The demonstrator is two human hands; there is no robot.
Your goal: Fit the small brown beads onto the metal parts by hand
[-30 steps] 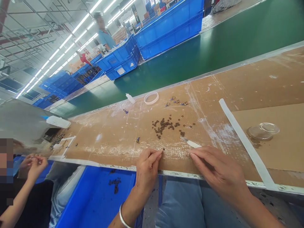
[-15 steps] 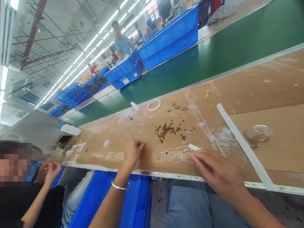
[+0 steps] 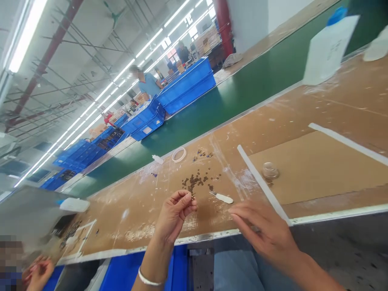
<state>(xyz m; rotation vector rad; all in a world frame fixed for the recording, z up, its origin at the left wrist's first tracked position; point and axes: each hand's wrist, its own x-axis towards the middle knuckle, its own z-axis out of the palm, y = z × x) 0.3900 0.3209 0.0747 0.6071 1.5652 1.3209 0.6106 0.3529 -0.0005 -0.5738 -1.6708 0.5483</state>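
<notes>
My left hand (image 3: 176, 214) is lifted off the surface (image 3: 315, 165) at lower centre of the frame, thumb and forefinger pinched narrow on something tiny and dark at their tips, too small to make out. Half a second ago that hand was pressed down on the cardboard further left; now it is raised and nearer the pile of small brown parts (image 3: 195, 181), which lies just above my fingertips. My right hand (image 3: 263, 232) hovers to the right with fingers loosely spread and holding nothing; it has barely shifted. The view has swung, so a white bottle (image 3: 329, 48) with a blue cap now shows at upper right.

The little white-handled blade (image 3: 222, 197) lies between my hands and the pile, its long axis running left to right, the metal tip towards the pile and the handle towards the right. A long white strip (image 3: 260, 182) runs diagonally from the middle of the frame down to the surface's near edge, just beside my right hand. That near metal edge passes right under both wrists. Open cardboard stretches to the right of the strip, with only a clear round dish (image 3: 269, 170) on it.

Beyond the pile sit a ring of tape (image 3: 179, 154) and a few blue-tipped pieces (image 3: 201, 153), then the green belt (image 3: 242, 93). Another person's hands (image 3: 38, 273) work at lower left.
</notes>
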